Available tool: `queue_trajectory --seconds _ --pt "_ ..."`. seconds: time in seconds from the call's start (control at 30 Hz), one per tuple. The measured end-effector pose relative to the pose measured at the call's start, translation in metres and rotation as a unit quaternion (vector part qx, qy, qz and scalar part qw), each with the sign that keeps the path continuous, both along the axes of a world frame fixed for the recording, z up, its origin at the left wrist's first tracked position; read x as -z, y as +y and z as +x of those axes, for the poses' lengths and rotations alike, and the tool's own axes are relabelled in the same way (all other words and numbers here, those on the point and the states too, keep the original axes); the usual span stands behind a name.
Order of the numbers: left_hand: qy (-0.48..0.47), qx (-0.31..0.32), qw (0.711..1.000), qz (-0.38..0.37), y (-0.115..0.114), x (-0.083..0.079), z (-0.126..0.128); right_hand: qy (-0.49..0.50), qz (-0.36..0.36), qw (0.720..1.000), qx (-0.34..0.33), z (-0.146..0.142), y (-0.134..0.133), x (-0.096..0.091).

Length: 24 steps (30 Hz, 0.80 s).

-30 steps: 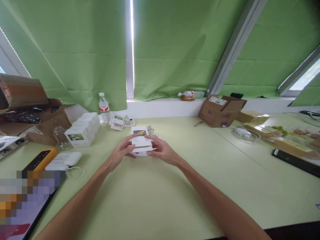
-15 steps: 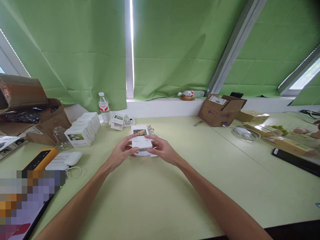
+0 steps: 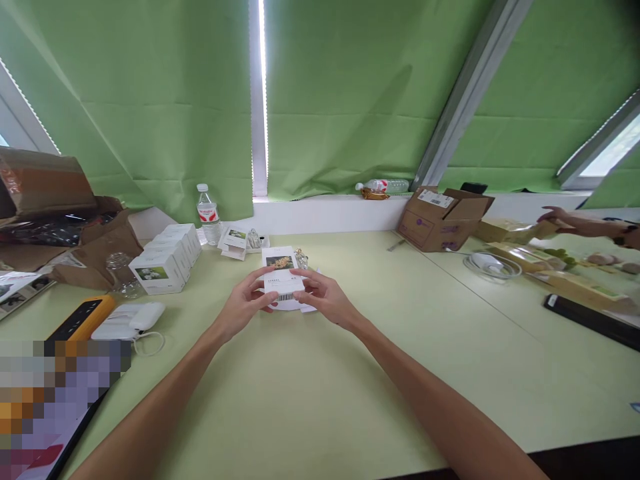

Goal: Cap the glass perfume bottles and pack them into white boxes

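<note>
A small white carton point(image 3: 284, 284) with a flower picture on its upper part and a barcode on its near end is between my hands above the table. My left hand point(image 3: 246, 298) grips its left side, with the thumb by the near edge. On the right side, my right hand point(image 3: 325, 299) holds it the same way, fingers bent round the edge. Under and behind the carton, white paper or card pieces and a shiny gold-coloured item point(image 3: 301, 259) show in part; the carton and hands hide the rest.
Several white cartons point(image 3: 165, 267) stand in a row at left, near a water bottle point(image 3: 208, 217) and an opened small carton point(image 3: 234, 243). A cardboard box point(image 3: 440, 220) sits at the back right. Beyond it, another person's hand point(image 3: 565, 219) reaches over pale yellow boxes point(image 3: 505, 231).
My hands stay almost in place; the carton's near end has tipped slightly. At the far right, another person's hand and forearm have come into view over the yellow boxes.
</note>
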State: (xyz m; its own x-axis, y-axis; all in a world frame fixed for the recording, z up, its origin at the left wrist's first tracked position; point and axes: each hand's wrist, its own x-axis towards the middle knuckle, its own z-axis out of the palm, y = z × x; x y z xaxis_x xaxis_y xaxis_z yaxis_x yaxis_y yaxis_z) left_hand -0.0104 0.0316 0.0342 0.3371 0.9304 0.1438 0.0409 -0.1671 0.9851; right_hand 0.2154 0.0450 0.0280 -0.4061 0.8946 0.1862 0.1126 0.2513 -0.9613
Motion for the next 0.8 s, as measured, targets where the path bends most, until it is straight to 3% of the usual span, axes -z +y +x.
queue_trajectory --seconds 0.8 --pt "-0.049 0.036 0.998 -0.022 -0.001 0.0037 0.0004 0.004 0.005 1.0 -0.02 0.0028 0.0025 0.0035"
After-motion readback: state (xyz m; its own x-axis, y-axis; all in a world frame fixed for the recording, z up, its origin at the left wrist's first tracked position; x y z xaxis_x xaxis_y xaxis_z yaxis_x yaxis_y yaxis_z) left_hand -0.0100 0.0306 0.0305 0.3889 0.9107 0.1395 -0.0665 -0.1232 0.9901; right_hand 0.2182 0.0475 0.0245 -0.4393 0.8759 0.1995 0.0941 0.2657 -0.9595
